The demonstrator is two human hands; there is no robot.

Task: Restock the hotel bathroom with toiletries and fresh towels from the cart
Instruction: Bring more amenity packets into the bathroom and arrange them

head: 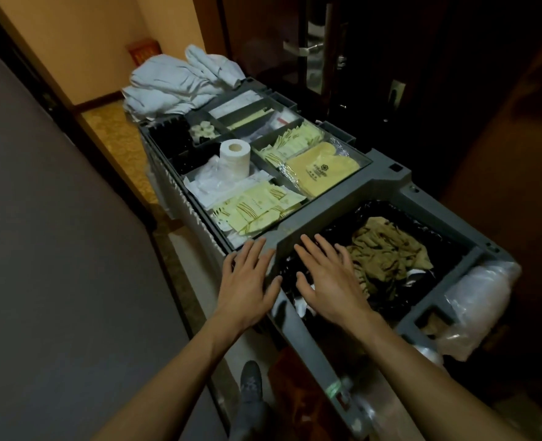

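Note:
A grey housekeeping cart (336,198) stands in a corridor in the head view. Its tray holds yellow toiletry packets (256,208), a toilet paper roll (235,159), yellow packaged items (322,171) and small white bottles (203,130). White towels (174,87) are piled at the cart's far end. My left hand (247,281) hovers flat, fingers straight, over the cart's near left edge. My right hand (330,278) is spread flat above the black-lined bin (327,237). Neither hand holds anything.
The bin holds crumpled olive-brown cloth (387,253). A clear plastic bag (476,300) hangs on the cart's right end. A dark door with a metal handle (304,49) stands behind the cart. A grey wall runs along the left. My shoe (250,386) is beside the cart.

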